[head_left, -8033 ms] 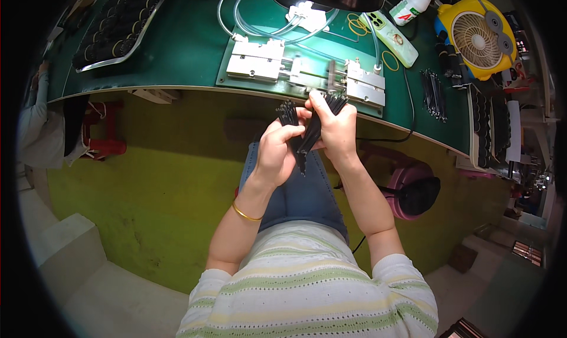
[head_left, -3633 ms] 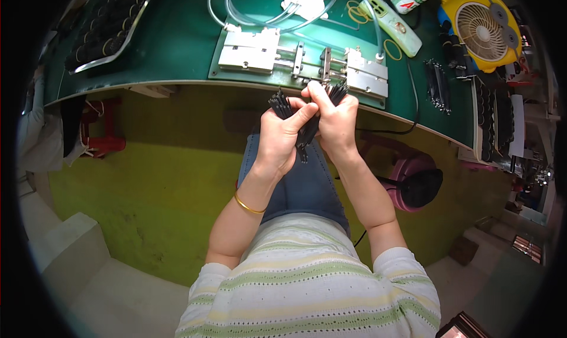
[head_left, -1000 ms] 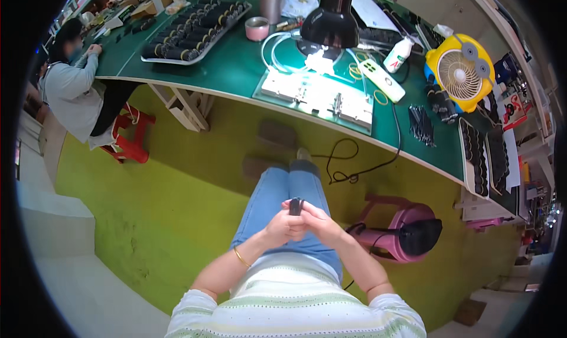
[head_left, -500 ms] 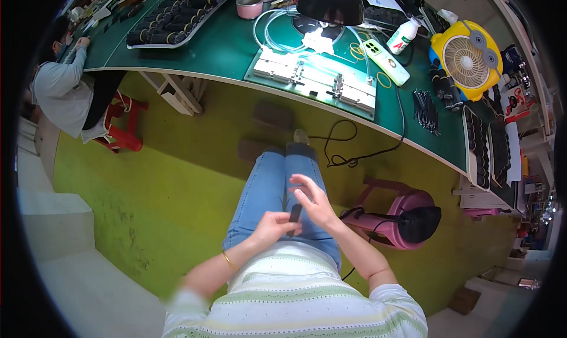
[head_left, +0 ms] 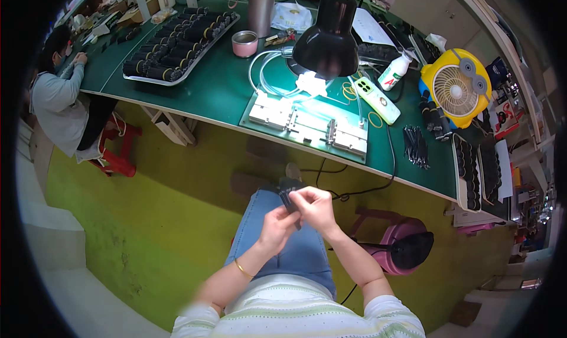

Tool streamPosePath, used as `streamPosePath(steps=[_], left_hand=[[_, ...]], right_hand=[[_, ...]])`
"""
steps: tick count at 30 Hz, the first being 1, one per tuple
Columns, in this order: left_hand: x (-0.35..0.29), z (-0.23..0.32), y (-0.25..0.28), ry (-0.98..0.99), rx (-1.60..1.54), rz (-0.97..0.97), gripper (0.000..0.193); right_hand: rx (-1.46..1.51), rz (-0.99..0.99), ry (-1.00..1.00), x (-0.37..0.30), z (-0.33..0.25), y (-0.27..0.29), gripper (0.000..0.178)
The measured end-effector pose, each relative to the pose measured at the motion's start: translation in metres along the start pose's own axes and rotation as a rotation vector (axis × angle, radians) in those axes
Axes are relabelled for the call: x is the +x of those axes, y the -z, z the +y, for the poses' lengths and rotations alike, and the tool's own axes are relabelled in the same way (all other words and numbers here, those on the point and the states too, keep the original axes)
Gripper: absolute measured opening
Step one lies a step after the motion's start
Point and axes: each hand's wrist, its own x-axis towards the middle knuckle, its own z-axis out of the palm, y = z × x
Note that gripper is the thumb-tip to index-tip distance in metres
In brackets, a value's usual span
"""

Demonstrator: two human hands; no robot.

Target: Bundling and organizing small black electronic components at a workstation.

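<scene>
Above my lap, both hands are closed on a small bundle of black strips [head_left: 287,195], perhaps short wires; its exact kind is too blurred to tell. My left hand [head_left: 277,229] pinches the lower end. Slightly higher, my right hand [head_left: 316,208] has its thumb and fingers on the bundle's right side. In front of my hands, at the table edge, lies a metal fixture plate [head_left: 304,125] with two clamp blocks. A black desk lamp [head_left: 328,34] shines down on it. Farther right on the table rests a pile of thin black pieces [head_left: 416,146].
The green table [head_left: 207,105] carries a white tray [head_left: 177,81] of black bundles, a pink tin [head_left: 244,44], a phone [head_left: 378,100], a white bottle [head_left: 394,72] and a yellow fan [head_left: 455,87]. A pink stool [head_left: 396,243] stands at my right. Another person [head_left: 56,108] sits far left.
My hands have come together and moved up a little. My right hand, its fingers spread before, is now closed on the black bundle. The view has tilted up, showing more of the table.
</scene>
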Motion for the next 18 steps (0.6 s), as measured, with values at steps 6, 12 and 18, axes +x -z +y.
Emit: streamPosePath(steps=[6,12,18], left_hand=[[0.043,0.016,-0.027,-0.199,-0.268,-0.085,0.009],[0.061,0.030,-0.043,-0.169,-0.287,-0.049,0.008],[0.064,0.035,-0.044,-0.181,-0.276,-0.052,0.009]], right_hand=[[0.137,0.069,0.046,0.034,-0.035,0.009,0.014],[-0.222,0.226,0.389,0.054,-0.039,0.009,0.013],[-0.145,0.213,0.297,0.062,-0.037,0.012,0.012]])
